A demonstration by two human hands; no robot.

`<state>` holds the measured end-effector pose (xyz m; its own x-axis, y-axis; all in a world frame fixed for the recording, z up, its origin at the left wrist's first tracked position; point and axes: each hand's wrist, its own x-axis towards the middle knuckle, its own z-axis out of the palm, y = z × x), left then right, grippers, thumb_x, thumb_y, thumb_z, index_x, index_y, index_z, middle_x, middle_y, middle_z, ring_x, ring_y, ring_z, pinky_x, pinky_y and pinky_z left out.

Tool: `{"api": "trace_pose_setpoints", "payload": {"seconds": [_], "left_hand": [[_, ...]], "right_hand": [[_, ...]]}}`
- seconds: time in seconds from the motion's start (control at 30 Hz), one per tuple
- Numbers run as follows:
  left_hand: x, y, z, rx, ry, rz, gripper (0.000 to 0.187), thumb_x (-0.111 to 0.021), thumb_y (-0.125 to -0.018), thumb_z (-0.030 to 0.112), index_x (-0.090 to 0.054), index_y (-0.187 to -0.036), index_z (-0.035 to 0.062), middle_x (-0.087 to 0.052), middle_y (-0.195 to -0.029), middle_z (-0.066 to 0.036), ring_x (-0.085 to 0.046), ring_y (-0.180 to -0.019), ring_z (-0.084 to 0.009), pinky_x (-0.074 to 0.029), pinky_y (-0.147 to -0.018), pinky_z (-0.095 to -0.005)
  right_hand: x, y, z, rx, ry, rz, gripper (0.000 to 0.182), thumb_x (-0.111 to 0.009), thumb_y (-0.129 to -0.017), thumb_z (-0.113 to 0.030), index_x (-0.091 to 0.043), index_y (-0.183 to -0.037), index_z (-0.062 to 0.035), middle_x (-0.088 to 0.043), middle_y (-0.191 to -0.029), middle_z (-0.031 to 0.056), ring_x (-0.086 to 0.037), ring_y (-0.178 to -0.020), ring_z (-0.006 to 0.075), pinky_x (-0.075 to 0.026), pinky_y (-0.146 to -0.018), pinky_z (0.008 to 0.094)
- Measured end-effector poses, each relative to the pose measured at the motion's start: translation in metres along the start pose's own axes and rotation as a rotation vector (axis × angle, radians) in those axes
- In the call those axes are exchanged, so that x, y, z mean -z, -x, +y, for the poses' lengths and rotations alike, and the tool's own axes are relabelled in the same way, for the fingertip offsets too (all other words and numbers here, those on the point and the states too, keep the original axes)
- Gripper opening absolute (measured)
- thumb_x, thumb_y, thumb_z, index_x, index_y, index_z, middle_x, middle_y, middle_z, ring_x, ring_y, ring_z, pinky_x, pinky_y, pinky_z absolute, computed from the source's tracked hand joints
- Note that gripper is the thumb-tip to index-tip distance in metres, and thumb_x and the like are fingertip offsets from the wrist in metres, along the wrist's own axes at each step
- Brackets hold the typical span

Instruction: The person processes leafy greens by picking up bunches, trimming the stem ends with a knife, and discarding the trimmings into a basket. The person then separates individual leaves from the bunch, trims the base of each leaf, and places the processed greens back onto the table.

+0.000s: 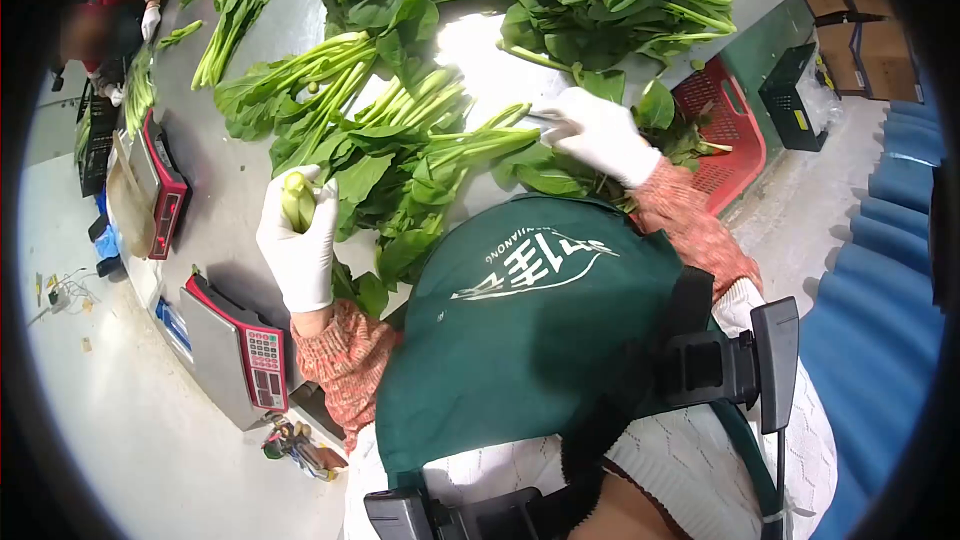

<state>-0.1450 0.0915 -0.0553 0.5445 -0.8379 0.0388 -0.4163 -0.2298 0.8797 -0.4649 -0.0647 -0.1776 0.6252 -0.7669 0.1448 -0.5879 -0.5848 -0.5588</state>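
Observation:
My left hand (300, 240), in a white glove, is closed around a small bunch of leafy greens. Their pale stem ends (297, 198) stick up between thumb and fingers. My right hand (603, 137), gloved in white too, has its fingers pressed together at the right of the table. A thin greyish thing shows at its fingertips, too small to name. Just left of those fingertips lie stem ends of a loose heap of leafy greens (410, 155), which spreads between my hands. Larger piles of greens (620, 0) lie beyond on the metal table (225, 155).
At the right edge stands a red plastic basket (738, 130) with leaves in it. Two scales, a near one (225, 355) and a farther one (165, 190), stand on the left. A co-worker (125, 0) in white gloves handles greens at the far left. Cardboard boxes (855, 55) stand at the right.

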Motion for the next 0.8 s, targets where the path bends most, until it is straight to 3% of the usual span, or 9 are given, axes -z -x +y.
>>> {"api": "trace_pose_setpoints", "payload": {"seconds": [0.13, 0.27, 0.33, 0.47, 0.53, 0.63, 0.67, 0.7, 0.8], "left_hand": [[0.011, 0.004, 0.013, -0.011, -0.002, 0.052, 0.020, -0.071, -0.087, 0.000, -0.064, -0.105, 0.0030, -0.059, -0.085, 0.002, -0.051, -0.077, -0.0038, -0.044, -0.070, -0.0188], [0.034, 0.019, -0.009, 0.047, -0.019, 0.146, 0.019, -0.071, -0.088, 0.001, -0.064, -0.105, 0.0026, -0.058, -0.089, 0.002, -0.051, -0.079, -0.0042, -0.044, -0.072, -0.0185], [0.040, 0.026, -0.019, 0.096, -0.007, 0.171, 0.019, -0.072, -0.088, 0.001, -0.064, -0.104, 0.0025, -0.058, -0.088, 0.002, -0.051, -0.078, -0.0041, -0.044, -0.072, -0.0183], [0.038, 0.028, -0.032, 0.089, -0.017, 0.161, 0.020, -0.070, -0.090, 0.004, -0.064, -0.108, 0.0032, -0.058, -0.080, 0.003, -0.050, -0.067, -0.0032, -0.039, -0.061, -0.0170], [0.030, 0.019, -0.031, 0.075, -0.020, 0.142, 0.018, -0.070, -0.089, 0.003, -0.064, -0.107, 0.0031, -0.058, -0.082, 0.003, -0.050, -0.070, -0.0032, -0.040, -0.064, -0.0174], [0.010, 0.007, -0.012, 0.043, 0.035, 0.093, 0.018, -0.071, -0.088, 0.002, -0.065, -0.105, 0.0026, -0.058, -0.088, 0.003, -0.051, -0.078, -0.0032, -0.043, -0.071, -0.0183], [0.004, 0.005, -0.003, 0.013, 0.023, 0.079, 0.019, -0.071, -0.088, 0.002, -0.065, -0.105, 0.0026, -0.058, -0.089, 0.003, -0.051, -0.078, -0.0032, -0.043, -0.071, -0.0183], [-0.001, 0.003, 0.006, -0.016, 0.009, 0.066, 0.019, -0.071, -0.088, 0.001, -0.065, -0.105, 0.0025, -0.059, -0.089, 0.003, -0.051, -0.078, -0.0031, -0.043, -0.071, -0.0183], [-0.002, -0.002, 0.019, -0.178, -0.145, 0.056, 0.022, -0.070, -0.087, -0.001, -0.065, -0.109, 0.0016, -0.061, -0.094, 0.001, -0.053, -0.080, -0.0042, -0.045, -0.073, -0.0190]], "right_hand": [[-0.044, -0.008, 0.017, 0.014, 0.042, -0.154, 0.027, -0.071, -0.081, -0.017, -0.068, -0.107, -0.0103, -0.066, -0.097, 0.0095, -0.066, -0.079, 0.0313, -0.053, -0.074, 0.0358], [0.020, 0.010, 0.069, -0.144, -0.161, -0.292, 0.028, -0.068, -0.083, -0.027, -0.071, -0.103, -0.0083, -0.069, -0.086, 0.0155, -0.067, -0.082, 0.0336, -0.053, -0.071, 0.0404], [0.075, 0.031, 0.104, -0.336, 0.113, -0.460, 0.027, -0.069, -0.083, -0.028, -0.070, -0.099, -0.0060, -0.070, -0.090, 0.0147, -0.068, -0.084, 0.0332, -0.053, -0.074, 0.0398], [0.127, 0.073, 0.137, -0.504, 0.356, 0.017, 0.026, -0.067, -0.082, -0.012, -0.070, -0.108, -0.0079, -0.071, -0.099, 0.0138, -0.070, -0.092, 0.0302, -0.054, -0.079, 0.0377], [0.126, 0.046, 0.077, -0.363, 0.081, 0.138, 0.031, -0.067, -0.082, -0.010, -0.069, -0.113, -0.0080, -0.072, -0.100, 0.0136, -0.071, -0.093, 0.0272, -0.055, -0.081, 0.0349], [0.069, 0.005, -0.012, -0.222, -0.311, -0.070, 0.042, -0.061, -0.079, 0.004, -0.066, -0.120, -0.0046, -0.071, -0.106, 0.0105, -0.071, -0.094, 0.0169, -0.056, -0.078, 0.0272], [0.038, -0.007, -0.035, -0.055, -0.311, -0.149, 0.042, -0.064, -0.078, -0.002, -0.066, -0.120, -0.0067, -0.070, -0.107, 0.0112, -0.070, -0.096, 0.0197, -0.056, -0.079, 0.0307], [0.011, -0.028, -0.056, -0.144, -0.293, -0.548, 0.053, -0.067, -0.077, -0.011, -0.060, -0.130, -0.0100, -0.065, -0.121, 0.0131, -0.069, -0.096, 0.0245, -0.057, -0.079, 0.0361], [-0.084, -0.027, -0.071, 0.276, -0.179, -0.396, 0.043, -0.061, -0.089, -0.022, -0.057, -0.130, -0.0104, -0.061, -0.119, 0.0187, -0.066, -0.091, 0.0305, -0.055, -0.074, 0.0415]]}}
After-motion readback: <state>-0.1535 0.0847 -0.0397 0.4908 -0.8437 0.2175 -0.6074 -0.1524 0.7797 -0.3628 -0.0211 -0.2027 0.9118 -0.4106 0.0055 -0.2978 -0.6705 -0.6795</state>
